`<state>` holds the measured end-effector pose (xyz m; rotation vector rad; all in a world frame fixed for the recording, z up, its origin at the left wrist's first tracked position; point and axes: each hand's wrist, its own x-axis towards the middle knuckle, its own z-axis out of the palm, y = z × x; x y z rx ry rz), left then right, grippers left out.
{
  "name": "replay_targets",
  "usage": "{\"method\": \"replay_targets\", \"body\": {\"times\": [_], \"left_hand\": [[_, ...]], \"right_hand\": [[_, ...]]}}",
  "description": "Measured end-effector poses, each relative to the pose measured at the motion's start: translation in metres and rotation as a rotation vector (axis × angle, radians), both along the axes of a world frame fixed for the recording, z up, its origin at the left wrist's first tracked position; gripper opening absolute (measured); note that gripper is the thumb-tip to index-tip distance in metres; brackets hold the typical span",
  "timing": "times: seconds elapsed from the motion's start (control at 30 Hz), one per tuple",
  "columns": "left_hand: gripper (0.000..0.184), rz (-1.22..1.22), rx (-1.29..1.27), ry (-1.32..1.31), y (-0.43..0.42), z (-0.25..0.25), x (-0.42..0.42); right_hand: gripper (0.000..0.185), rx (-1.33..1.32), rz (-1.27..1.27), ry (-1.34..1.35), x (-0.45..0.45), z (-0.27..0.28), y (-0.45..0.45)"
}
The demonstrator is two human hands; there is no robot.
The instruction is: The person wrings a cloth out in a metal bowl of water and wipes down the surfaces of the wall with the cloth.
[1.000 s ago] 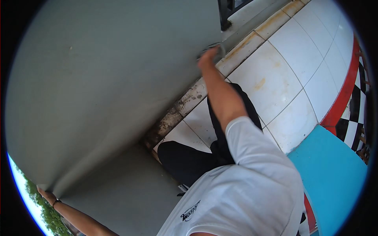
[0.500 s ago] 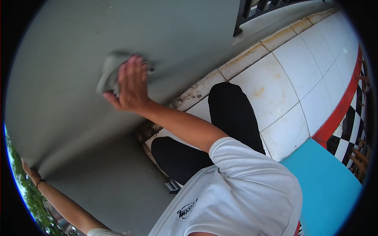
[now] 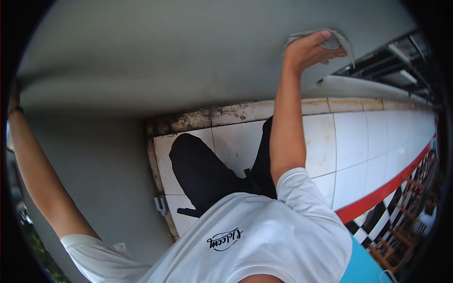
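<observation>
My right hand (image 3: 314,51) is up at the grey wall (image 3: 179,56), near its right end. A thin grey cloth (image 3: 338,39) is held under the palm and fingers and lies against the wall surface, its edges sticking out around the hand. At the far left, my left hand (image 3: 14,98) reaches to the wall's edge. A dark band circles that wrist, and the fingers are lost in the dark rim of the view.
White tiles (image 3: 349,137) with a stained border cover the ledge beneath my legs. Dark metal bars (image 3: 391,59) stand right of the wall. Behind are a red edge (image 3: 373,195), a blue surface (image 3: 363,264) and wooden chairs (image 3: 389,250).
My right hand has moved with the cloth along the wall to the right, towards the metal bars. The view has turned, and my left hand shows higher at the left edge.
</observation>
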<state>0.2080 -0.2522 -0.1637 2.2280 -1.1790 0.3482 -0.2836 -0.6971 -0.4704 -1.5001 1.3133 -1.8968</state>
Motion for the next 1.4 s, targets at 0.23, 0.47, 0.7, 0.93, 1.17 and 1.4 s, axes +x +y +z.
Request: {"method": "replay_targets", "body": {"times": [0.23, 0.47, 0.7, 0.93, 1.17, 1.4], "left_hand": [[0.047, 0.031, 0.004, -0.034, -0.011, -0.011, -0.020], [0.047, 0.072, -0.017, -0.042, -0.031, -0.030, -0.051], [0.046, 0.086, -0.035, -0.044, -0.044, -0.036, -0.063], [0.046, 0.072, -0.045, -0.036, -0.053, -0.036, -0.063], [0.045, 0.068, -0.055, -0.042, -0.061, -0.043, -0.068], [0.045, 0.072, -0.057, -0.044, -0.066, -0.051, -0.074]], "right_hand": [[0.096, -0.539, 0.041, 0.679, 0.109, -0.119, 0.114], [0.098, 0.446, 0.116, -0.307, 0.018, -0.151, 0.027], [0.092, -0.230, -0.033, 0.173, 0.075, 0.002, 0.060], [0.098, -0.137, 0.088, 0.619, 0.084, -0.208, 0.105], [0.091, 0.642, 0.328, -1.107, -0.005, -0.174, -0.012], [0.085, -0.286, -0.108, 0.115, 0.066, -0.031, 0.041]]}}
